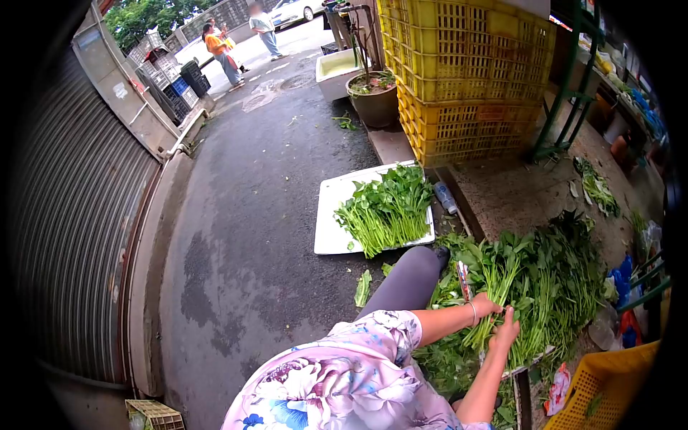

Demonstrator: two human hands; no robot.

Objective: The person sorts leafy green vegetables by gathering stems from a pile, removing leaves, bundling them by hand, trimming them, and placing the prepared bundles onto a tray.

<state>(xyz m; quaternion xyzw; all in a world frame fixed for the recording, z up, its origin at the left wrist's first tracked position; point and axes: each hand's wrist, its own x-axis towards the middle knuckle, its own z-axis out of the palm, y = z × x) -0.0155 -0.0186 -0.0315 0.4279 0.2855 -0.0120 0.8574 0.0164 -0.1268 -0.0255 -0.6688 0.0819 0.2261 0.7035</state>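
My left hand [486,307], with a bracelet at the wrist, is closed around a bunch of long-stemmed leafy greens [499,274]. Close beside it, my right hand [506,331] is closed with its thumb up at the same stalks; its fingers are partly hidden. A large heap of the same greens [562,287] lies under and beyond both hands. Near my left wrist is a narrow red and white object [464,281] that I cannot make out. To the left of my knee, a neat pile of greens [387,209] rests on a white foam tray [331,215].
Yellow crates [466,93] stand stacked beyond the tray, next to a potted plant [374,100]. A bottle [445,197] lies by the tray. At lower right is a yellow basket [609,383]. People [223,54] stand on the road. A roller shutter [79,215] lines the left.
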